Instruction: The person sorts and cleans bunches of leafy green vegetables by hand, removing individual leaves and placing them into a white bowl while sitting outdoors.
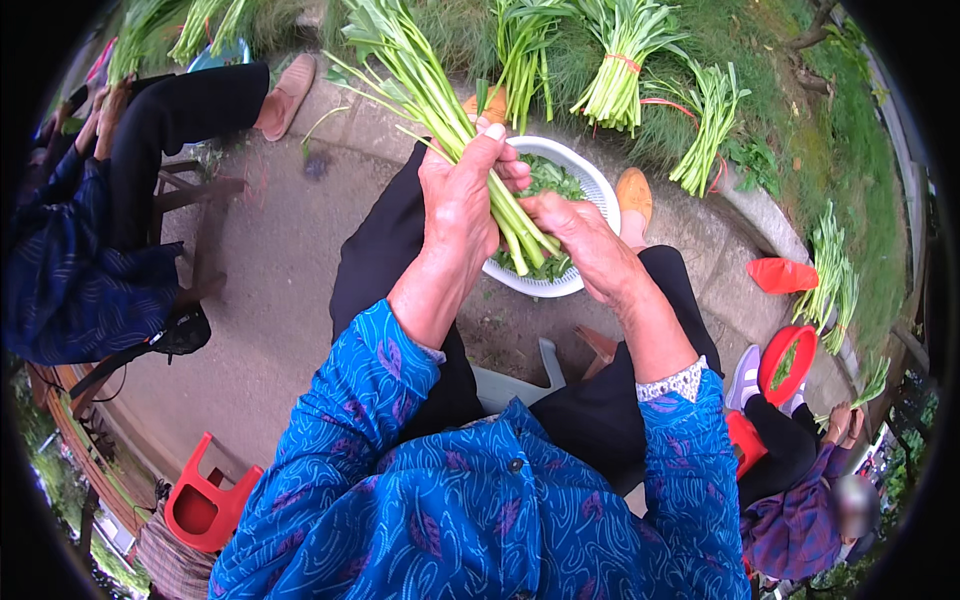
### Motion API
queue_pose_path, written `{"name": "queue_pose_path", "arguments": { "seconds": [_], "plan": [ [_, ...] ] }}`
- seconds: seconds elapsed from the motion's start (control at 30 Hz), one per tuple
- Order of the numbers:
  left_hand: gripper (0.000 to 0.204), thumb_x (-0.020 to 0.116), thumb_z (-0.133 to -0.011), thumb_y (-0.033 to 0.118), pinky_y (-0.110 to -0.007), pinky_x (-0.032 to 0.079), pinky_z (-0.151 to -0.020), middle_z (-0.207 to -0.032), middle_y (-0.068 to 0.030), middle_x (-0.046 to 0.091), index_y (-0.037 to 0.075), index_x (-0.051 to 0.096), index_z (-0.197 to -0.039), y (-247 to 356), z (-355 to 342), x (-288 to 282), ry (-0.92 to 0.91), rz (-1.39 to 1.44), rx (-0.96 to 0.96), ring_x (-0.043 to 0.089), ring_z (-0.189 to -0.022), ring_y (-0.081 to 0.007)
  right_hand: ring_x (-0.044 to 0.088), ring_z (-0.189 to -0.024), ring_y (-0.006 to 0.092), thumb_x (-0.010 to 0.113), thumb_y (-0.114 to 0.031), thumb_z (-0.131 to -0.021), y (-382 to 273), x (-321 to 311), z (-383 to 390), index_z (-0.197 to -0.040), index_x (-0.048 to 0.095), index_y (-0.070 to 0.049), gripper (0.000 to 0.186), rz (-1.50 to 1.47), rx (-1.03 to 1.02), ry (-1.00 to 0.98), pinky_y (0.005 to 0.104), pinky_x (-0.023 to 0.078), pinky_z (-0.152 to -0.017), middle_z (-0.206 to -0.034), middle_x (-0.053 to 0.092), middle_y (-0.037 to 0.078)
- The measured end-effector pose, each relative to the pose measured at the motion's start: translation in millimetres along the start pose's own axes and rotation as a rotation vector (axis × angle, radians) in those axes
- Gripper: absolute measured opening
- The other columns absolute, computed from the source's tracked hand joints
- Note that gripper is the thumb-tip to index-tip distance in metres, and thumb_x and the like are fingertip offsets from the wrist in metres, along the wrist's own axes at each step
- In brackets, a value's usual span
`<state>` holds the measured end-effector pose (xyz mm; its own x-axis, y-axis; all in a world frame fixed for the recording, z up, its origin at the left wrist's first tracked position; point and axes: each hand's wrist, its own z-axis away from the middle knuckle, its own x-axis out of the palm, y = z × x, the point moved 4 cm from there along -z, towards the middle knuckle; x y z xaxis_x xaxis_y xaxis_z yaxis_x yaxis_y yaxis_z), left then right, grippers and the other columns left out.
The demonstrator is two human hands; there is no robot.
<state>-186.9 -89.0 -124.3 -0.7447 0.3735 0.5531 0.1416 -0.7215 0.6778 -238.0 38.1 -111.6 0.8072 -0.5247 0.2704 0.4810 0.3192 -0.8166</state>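
My left hand [462,190] is closed round a bunch of leafy green stalks [440,95], with the leaves pointing up and to the far left. The pale lower ends slant down to the right. At those ends my right hand [590,240] has its thumb and fingers curled in against the stalks; part of its fingers is hidden. Beneath both hands, between my feet, sits a white plastic basket [600,185] holding loose green leaves [550,180].
Tied bundles of green stalks [622,85] lie along the grassy kerb ahead. At the left, a seated person [100,240] handles greens. At the lower right, another person [800,510] holds stalks beside a red basin [770,365]. A red stool [205,500] stands at the lower left.
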Motion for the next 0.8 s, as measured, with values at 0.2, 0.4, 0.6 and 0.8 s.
{"name": "queue_pose_path", "arguments": {
  "seconds": [0.2, 0.4, 0.6, 0.8],
  "plan": [
    [0.03, 0.067, -0.09, 0.018, -0.029, 0.054, -0.067, -0.084, -0.0075, 0.062, 0.003, 0.051, -0.111, -5.5, 7.5, 13.1, -0.165, -0.082, 0.039, 0.063, -0.071, -0.0159, 0.057, -0.081, 0.0128, 0.072, -0.033, -0.082, -7.8, 8.1, -1.1, -0.109, 0.057, 0.002, 0.047, 0.242, -0.144, -0.092, 0.03, 0.048, -0.071, -0.089, 0.061, 0.006],
    [0.039, 0.071, -0.085, 0.02, -0.036, 0.055, -0.08, -0.099, -0.0141, 0.064, 0.002, 0.05, -0.112, 1.2, 14.4, 23.0, -0.401, -0.095, -0.071, 0.065, -0.089, -0.0213, 0.058, -0.074, 0.0124, 0.061, -0.019, -0.088, -3.7, 2.8, 4.5, -0.102, 0.056, -0.003, 0.022, 0.09, -0.043, -0.166, 0.0282, 0.047, -0.065, -0.084, 0.059, 0.004],
    [0.054, 0.069, -0.083, 0.024, -0.043, 0.049, -0.094, -0.123, -0.0188, 0.058, 0.003, 0.047, -0.127, 19.2, 18.7, 25.1, -0.596, 0.226, -0.182, 0.06, -0.111, -0.0286, 0.059, -0.065, 0.0135, 0.065, -0.025, -0.087, -6.0, 14.9, 11.1, -0.098, 0.058, -0.004, 0.025, -0.163, -0.052, -0.321, 0.027, 0.046, -0.06, -0.077, 0.058, 0.004],
    [0.041, 0.072, -0.081, 0.016, -0.039, 0.056, -0.083, -0.109, -0.0171, 0.064, 0.004, 0.053, -0.116, 17.6, 20.8, 23.4, -0.58, 0.198, -0.336, 0.065, -0.101, -0.0284, 0.059, -0.067, 0.0156, 0.067, -0.033, -0.082, 20.1, 20.3, 10.4, -0.103, 0.059, -0.001, 0.039, -0.214, 0.045, -0.467, 0.028, 0.047, -0.063, -0.078, 0.062, 0.007]
  ]
}}
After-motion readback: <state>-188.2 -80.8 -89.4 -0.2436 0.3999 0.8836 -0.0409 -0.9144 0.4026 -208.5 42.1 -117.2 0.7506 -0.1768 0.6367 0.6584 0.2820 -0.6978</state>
